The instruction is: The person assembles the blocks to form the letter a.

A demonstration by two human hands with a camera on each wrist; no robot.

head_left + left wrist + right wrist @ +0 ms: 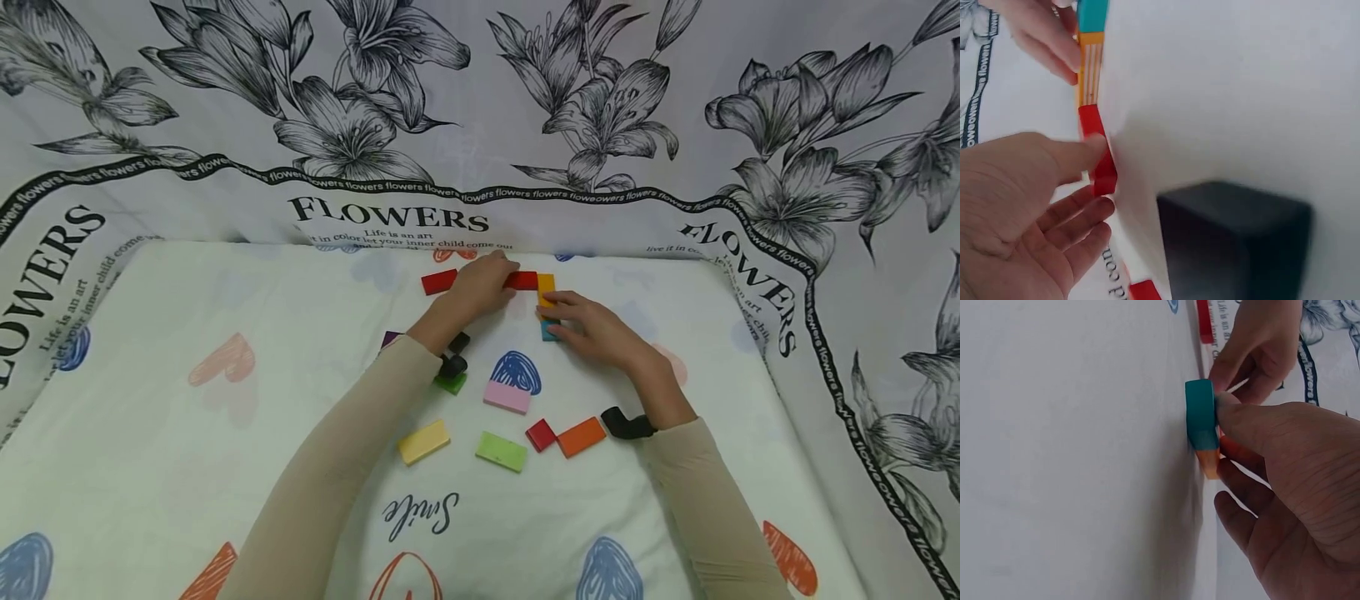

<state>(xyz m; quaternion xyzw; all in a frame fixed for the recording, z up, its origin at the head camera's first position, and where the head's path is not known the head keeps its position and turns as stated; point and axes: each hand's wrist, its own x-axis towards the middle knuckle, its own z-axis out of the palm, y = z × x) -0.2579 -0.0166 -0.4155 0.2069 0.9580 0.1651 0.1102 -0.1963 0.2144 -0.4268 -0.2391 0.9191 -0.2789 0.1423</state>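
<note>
My left hand [483, 285] pinches a red block [1105, 159] at the far edge of the bedding, thumb across its near face. That block runs right to an orange block [1092, 69], which turns toward me and ends in a teal block [1200, 409]. My right hand [596, 329] touches this end from above and the side: thumb on the teal block, fingers fairly straight along the orange one. The orange block's striped face shows uncovered in the left wrist view. Another red block [438, 282] lies left of my left hand, partly hidden by it.
Nearer me lie a pink block [506, 397], a yellow block [424, 442], a light green block [501, 452], a small red block [541, 435] and a deeper orange block [581, 437]. My left forearm partly covers a green block [452, 383] and a purple block [390, 338].
</note>
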